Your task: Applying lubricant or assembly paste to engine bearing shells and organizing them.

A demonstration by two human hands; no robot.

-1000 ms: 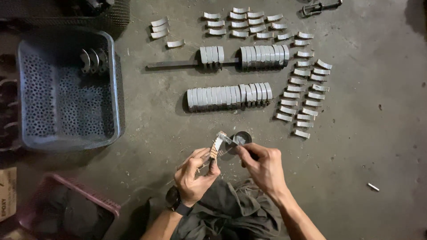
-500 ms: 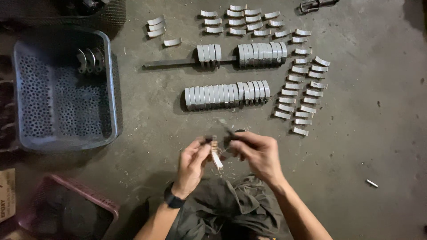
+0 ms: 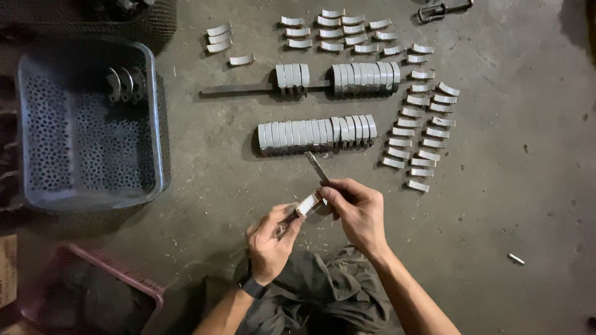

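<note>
Metal blade [image 3: 316,166] in right hand [image 3: 355,209] points up-left, away.

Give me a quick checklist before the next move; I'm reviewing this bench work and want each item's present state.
1. Left hand grips the small curved metal piece: ok.
2. Right hand holds the thin flat tool, its blade pointing away from the person: ok.
3. Tool touching the piece: cannot tell, fingers hide the contact.
4. Near row of stacked pieces stands together on the floor, apart from both hands: ok.
5. Grey perforated basket within view at the left, a few pieces inside: ok.
6. Loose small pin lies on the floor to the right: not ok.
</note>
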